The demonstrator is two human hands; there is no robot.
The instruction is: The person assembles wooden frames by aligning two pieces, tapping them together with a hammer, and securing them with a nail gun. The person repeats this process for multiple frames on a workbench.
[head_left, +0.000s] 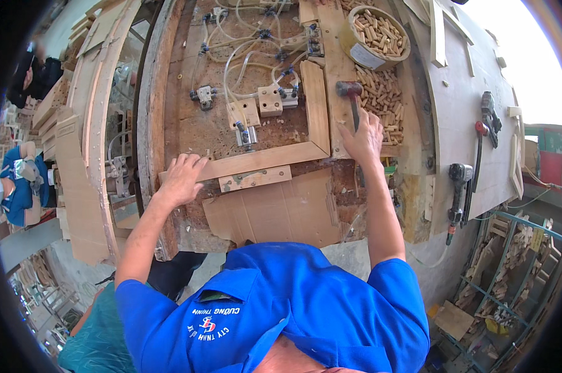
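Observation:
An L-shaped wooden frame piece (259, 159) lies on the worn workbench, its two rails meeting in a mitred corner at the right. My left hand (182, 179) holds the rail's left end, fingers on the far side and thumb on the near side. To the right, my right hand (364, 140) is closed loosely round the dark handle of a mallet (349, 89), whose head points away from me. Drilled wooden blocks (270, 101) with small metal cylinders sit inside the L. Another wooden block (255, 179) lies against the near side of the rail.
A round tub (355, 55) of wooden dowels stands at the far right, with loose dowels (383, 99) beside it. Clear air hoses (234, 50) tangle across the bench. Cardboard (274, 208) covers the near edge. A power tool (459, 193) hangs at right. Another person (26, 180) is at left.

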